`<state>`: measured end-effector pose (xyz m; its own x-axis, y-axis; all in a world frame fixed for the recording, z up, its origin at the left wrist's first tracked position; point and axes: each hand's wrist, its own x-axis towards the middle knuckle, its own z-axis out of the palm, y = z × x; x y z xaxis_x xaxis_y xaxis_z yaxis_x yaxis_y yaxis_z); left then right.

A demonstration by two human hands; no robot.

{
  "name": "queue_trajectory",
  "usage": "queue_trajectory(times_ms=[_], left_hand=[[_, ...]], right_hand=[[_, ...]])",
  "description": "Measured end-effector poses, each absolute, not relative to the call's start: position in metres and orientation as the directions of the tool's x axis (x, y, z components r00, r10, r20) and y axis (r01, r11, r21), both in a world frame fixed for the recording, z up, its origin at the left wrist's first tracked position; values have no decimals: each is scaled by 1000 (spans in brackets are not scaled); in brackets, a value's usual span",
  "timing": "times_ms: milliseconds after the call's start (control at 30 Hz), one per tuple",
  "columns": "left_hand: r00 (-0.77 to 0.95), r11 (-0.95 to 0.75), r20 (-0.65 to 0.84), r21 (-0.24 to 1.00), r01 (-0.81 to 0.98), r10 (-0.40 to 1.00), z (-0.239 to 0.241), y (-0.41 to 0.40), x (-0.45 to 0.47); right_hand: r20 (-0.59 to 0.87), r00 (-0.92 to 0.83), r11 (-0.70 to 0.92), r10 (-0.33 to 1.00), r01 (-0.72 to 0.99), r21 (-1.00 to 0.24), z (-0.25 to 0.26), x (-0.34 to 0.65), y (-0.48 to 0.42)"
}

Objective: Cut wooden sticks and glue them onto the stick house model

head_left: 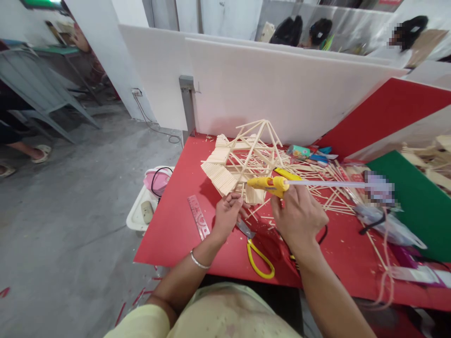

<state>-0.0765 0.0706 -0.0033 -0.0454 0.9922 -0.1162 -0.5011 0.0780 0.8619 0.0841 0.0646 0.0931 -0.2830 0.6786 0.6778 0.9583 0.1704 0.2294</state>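
A model house frame of thin wooden sticks (pixel 246 157) stands on the red table (pixel 176 230). My right hand (pixel 299 218) is closed round a yellow glue gun (pixel 269 184), its nozzle pointing left at the frame's lower edge. A clear glue stick juts out of the gun's back to the right. My left hand (pixel 229 213) is closed in a pinch just under the frame's slatted panel, near the nozzle; what it pinches is too small to name.
Yellow-handled scissors (pixel 257 256) lie between my hands. A pink ruler (pixel 199 217) lies to the left. Loose sticks (pixel 327 188) and plastic bags lie to the right beside a green board (pixel 419 206). White partitions (pixel 282 89) back the table. A white tray (pixel 139 213) sits off its left edge.
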Motion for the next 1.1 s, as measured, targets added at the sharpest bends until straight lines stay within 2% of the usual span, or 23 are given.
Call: queue_trajectory(times_ms=[400,633,1100], left_hand=[[-59,92,-139,865,-494,989,3,74,-75],[-15,121,-148,859,-497,989,5,73,-77],[33,115,-113,883,-455,993,0,72,-77]], right_hand=[[699,-265,175,664,964,200,88,85,68],[707,-219,200,673,973,111,86,88,66],[711,-223,185,667,974,132,88,85,65]])
